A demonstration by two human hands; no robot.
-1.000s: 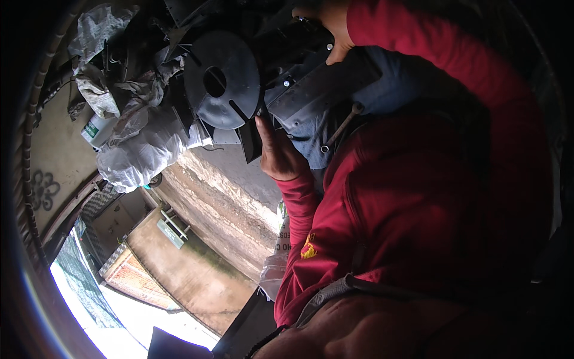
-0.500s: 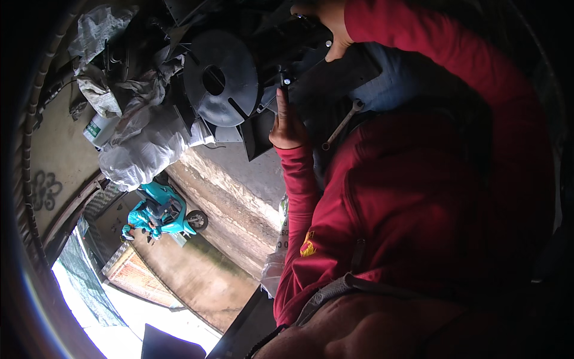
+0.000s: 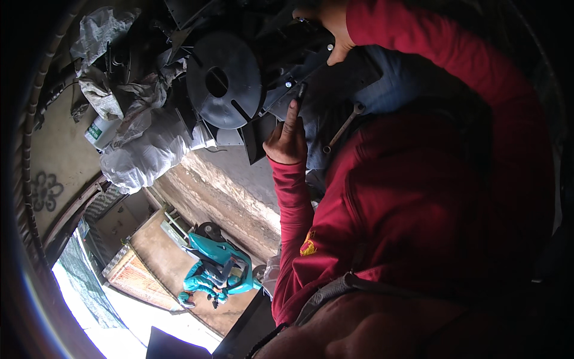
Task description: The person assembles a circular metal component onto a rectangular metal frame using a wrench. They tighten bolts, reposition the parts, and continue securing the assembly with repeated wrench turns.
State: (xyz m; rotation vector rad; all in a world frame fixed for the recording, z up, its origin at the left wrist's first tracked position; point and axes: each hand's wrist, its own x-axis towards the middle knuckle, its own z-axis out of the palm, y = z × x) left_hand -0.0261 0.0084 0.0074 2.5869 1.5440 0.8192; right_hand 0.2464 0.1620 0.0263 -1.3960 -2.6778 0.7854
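My left hand (image 3: 287, 140) is closed round a slim dark tool (image 3: 301, 93), its index finger laid along it. The tool's tip stands just beside a shiny bolt head (image 3: 290, 84) on the dark metal assembly (image 3: 326, 78). At the top, my right hand (image 3: 336, 27) grips the assembly's upper part, thumb pointing down next to a second bolt (image 3: 330, 47); its other fingers are partly lost in shadow. A combination wrench (image 3: 343, 128) lies by my blue-trousered leg. Left of the hands is a round black disc (image 3: 224, 113) with a centre hole and slots.
White plastic sacks (image 3: 143, 149) and a white container (image 3: 100, 131) lie on the left. Beyond a rough concrete ledge (image 3: 209, 185), a person in teal (image 3: 200, 278) rides a teal scooter (image 3: 215, 254). Dark metal plates surround the disc.
My left hand has drawn back slightly downward, and the tool has moved right, off the bolt head. My right hand stays nearly in place. The scooter has moved down and right.
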